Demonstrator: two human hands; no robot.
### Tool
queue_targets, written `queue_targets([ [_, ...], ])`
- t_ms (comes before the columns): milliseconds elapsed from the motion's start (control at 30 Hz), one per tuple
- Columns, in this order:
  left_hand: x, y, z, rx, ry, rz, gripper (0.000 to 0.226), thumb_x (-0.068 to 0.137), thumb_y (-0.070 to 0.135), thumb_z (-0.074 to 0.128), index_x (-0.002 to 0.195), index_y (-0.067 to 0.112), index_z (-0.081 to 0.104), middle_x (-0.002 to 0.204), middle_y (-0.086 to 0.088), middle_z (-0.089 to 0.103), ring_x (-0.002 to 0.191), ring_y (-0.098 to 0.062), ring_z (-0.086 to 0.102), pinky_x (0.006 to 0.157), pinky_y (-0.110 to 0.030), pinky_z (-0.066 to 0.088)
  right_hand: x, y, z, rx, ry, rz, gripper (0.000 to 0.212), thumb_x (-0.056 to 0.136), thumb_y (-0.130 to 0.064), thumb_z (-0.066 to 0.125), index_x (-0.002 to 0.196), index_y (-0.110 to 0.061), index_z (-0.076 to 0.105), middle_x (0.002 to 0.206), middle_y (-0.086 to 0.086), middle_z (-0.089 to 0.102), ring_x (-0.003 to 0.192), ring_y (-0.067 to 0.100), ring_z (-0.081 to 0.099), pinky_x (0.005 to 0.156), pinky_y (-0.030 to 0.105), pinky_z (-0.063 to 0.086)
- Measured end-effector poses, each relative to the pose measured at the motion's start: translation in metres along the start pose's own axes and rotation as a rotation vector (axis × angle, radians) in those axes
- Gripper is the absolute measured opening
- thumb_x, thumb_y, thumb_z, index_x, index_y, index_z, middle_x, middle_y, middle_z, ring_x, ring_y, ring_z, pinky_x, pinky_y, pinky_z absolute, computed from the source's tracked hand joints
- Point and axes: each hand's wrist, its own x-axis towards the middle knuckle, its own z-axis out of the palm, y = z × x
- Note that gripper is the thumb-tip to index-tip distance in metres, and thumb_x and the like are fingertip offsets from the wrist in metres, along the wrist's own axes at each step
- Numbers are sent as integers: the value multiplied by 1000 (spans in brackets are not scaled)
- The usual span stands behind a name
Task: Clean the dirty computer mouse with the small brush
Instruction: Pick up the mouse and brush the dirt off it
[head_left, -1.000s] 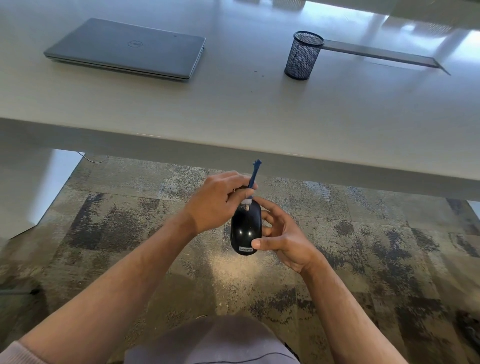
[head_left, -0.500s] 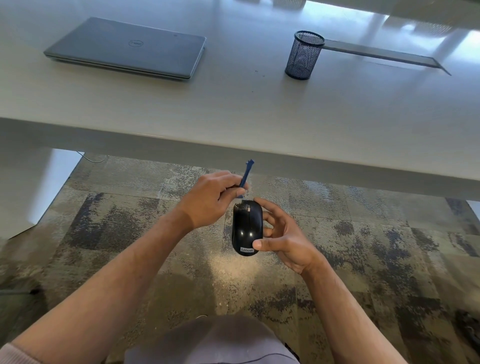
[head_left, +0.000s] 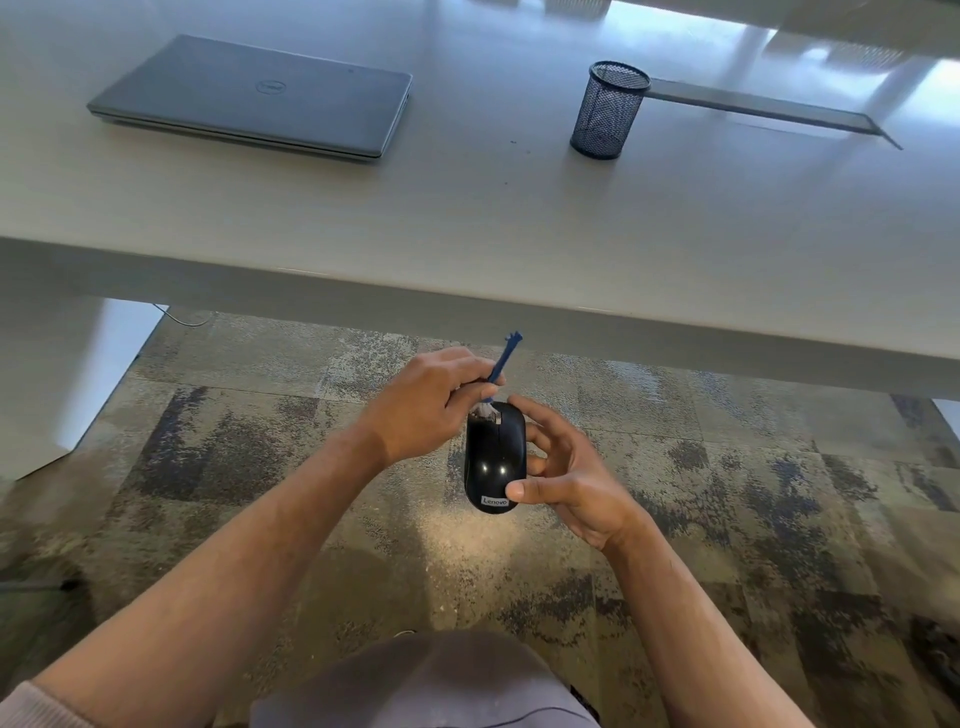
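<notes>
Mottled carpet (head_left: 260, 467) fills the open room below the pale bench (head_left: 467, 218) edge, where the right hand (head_left: 566, 483) pinches a glossy black mouse (head_left: 493, 460) in midair. Left hand (head_left: 426, 402) grips a slim blue brush (head_left: 500, 366), its pale bristles touching the mouse's front.

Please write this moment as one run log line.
left hand: holds small brush | bristles on mouse front | right hand: holds mouse

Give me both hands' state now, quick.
Left hand: grips the small brush.
Right hand: holds the mouse.
</notes>
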Motion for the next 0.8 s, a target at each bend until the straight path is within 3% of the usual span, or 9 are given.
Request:
queue_targets([
  [200, 1, 2, -2, -28, 50, -2, 19, 97, 18, 57, 111, 16, 68, 100, 9, 64, 87, 11, 58, 77, -5, 41, 0, 0, 0, 2, -1, 2, 96, 60, 6, 84, 145, -20, 49, 136, 15, 62, 113, 40, 67, 96, 61, 53],
  [300, 1, 9, 2, -42, 60, 17, 18, 96, 21, 58, 111, 19, 69, 101, 10, 65, 92, 4, 59, 81, -10, 42, 2, -1, 2, 14, -5, -2, 96, 60, 5, 85, 145, -20, 49, 136, 18, 61, 112, 39, 67, 96, 63, 52],
  [400, 2, 11, 5, -50, 43, 31, 17, 96, 21, 58, 109, 20, 69, 102, 14, 64, 92, 6, 57, 81, -6, 39, 2, -3, 3, 24, -15, -13, 95, 60, 5, 84, 145, -21, 50, 136, 20, 61, 111, 39, 68, 96, 63, 52],
  [633, 0, 1, -2, 23, -5, 18, 20, 97, 20, 55, 112, 15, 69, 104, 3, 67, 92, -6, 61, 83, -14, 45, 0, 0, 1, 7, 3, -9, 97, 60, 8, 84, 146, -18, 47, 136, 16, 62, 113, 41, 66, 96, 59, 53],
  [800, 0, 6, -4, -11, 51, -2, 19, 97, 18, 57, 112, 15, 68, 98, 8, 63, 85, 16, 56, 75, -2, 40, 1, -1, 2, 6, 2, -4, 95, 61, 8, 83, 145, -19, 48, 135, 15, 63, 112, 39, 67, 96, 60, 53],
])
